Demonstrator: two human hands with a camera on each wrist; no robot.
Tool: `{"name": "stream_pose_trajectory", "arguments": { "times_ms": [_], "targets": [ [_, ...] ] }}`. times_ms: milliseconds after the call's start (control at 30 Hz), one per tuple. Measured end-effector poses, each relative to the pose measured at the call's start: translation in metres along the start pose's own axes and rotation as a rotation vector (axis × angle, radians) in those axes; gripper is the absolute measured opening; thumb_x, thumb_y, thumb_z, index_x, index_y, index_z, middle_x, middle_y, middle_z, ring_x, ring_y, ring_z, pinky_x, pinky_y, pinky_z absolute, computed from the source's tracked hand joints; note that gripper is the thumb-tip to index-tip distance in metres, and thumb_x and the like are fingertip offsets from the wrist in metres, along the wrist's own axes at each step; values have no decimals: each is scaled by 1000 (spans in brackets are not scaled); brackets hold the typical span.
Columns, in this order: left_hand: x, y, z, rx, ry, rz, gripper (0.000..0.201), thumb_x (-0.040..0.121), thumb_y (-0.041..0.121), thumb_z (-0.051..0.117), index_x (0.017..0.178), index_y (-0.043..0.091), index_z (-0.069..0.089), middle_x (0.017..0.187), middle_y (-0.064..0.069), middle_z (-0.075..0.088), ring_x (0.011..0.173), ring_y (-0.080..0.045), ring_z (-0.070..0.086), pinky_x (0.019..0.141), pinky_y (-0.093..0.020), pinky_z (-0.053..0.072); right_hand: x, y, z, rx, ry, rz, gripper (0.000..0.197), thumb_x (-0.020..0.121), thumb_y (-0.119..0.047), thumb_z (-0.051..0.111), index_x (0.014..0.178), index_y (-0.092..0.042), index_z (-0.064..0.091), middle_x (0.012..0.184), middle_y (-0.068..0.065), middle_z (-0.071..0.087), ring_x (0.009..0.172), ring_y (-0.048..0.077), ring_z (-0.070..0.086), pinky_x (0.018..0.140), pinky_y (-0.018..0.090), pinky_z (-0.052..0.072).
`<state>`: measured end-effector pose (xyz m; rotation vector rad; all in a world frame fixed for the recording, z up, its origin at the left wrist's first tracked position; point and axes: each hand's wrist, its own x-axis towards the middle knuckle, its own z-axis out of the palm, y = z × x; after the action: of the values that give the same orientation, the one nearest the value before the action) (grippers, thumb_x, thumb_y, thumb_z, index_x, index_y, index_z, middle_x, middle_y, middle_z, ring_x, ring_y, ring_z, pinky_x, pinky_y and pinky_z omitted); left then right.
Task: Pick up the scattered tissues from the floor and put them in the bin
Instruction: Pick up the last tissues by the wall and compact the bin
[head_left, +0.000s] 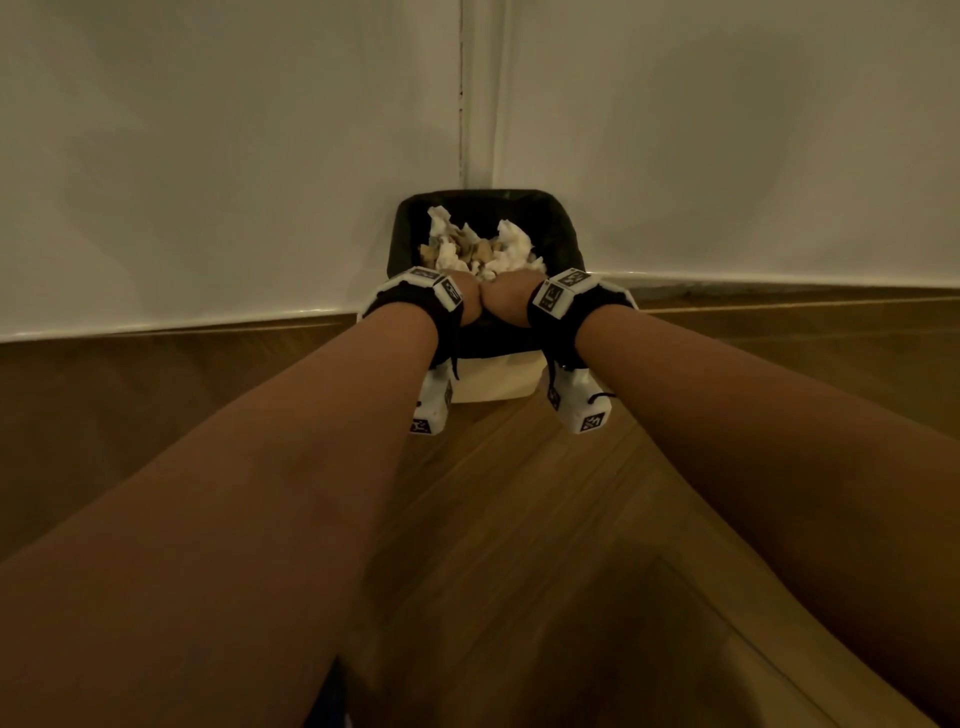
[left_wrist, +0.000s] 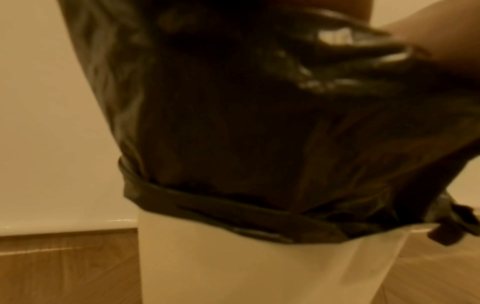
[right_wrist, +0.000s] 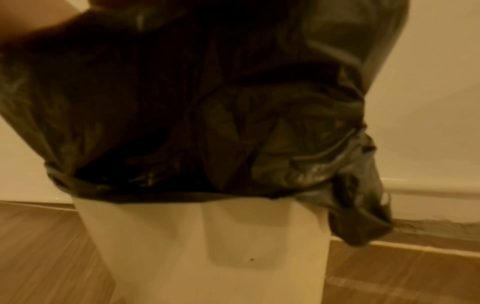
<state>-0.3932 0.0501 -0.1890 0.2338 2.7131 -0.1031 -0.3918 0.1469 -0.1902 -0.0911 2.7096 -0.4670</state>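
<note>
A white bin (head_left: 493, 382) with a black liner (head_left: 408, 221) stands on the floor in the corner of two walls. Crumpled white tissues (head_left: 478, 244) fill its mouth. My left hand (head_left: 464, 294) and right hand (head_left: 511, 293) are side by side over the front rim, touching each other and reaching down into the tissues. Their fingers are hidden behind the backs of the hands. The left wrist view shows only the liner (left_wrist: 233, 123) folded over the bin wall (left_wrist: 246, 267). The right wrist view shows the same liner (right_wrist: 207, 102) and bin (right_wrist: 182, 246), no fingers.
Pale walls (head_left: 208, 156) meet right behind the bin. Wooden floor (head_left: 519, 519) runs from the bin towards me, with no tissues on the part in view. A knotted flap of liner (right_wrist: 358, 205) hangs off the bin's right side.
</note>
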Motion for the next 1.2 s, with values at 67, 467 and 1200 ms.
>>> {"name": "stream_pose_trajectory", "arguments": {
  "times_ms": [67, 467, 1200],
  "targets": [
    [-7, -1, -3, 5, 4, 11, 37, 100, 17, 36, 132, 3, 48, 136, -17, 49, 123, -33, 48, 105, -43, 39, -6, 0, -5, 12, 42, -61, 42, 101, -17, 25, 138, -2, 40, 139, 20, 45, 124, 33, 48, 100, 38, 39],
    [-66, 18, -19, -358, 773, -46, 32, 92, 26, 38, 121, 17, 47, 119, -9, 54, 107, -29, 52, 93, -43, 33, -83, 49, -40, 29, 850, -209, 33, 92, -18, 39, 122, -17, 52, 115, 8, 57, 106, 27, 49, 85, 37, 39],
    [-30, 176, 148, -222, -260, 199, 71, 90, 52, 49, 144, 50, 3, 158, 2, -4, 142, -42, 1, 112, -61, 15, -108, 285, 28, 95, 192, 622, 51, 93, -31, 46, 139, -15, 33, 144, 14, 28, 132, 41, 24, 102, 50, 34]
  ]
}}
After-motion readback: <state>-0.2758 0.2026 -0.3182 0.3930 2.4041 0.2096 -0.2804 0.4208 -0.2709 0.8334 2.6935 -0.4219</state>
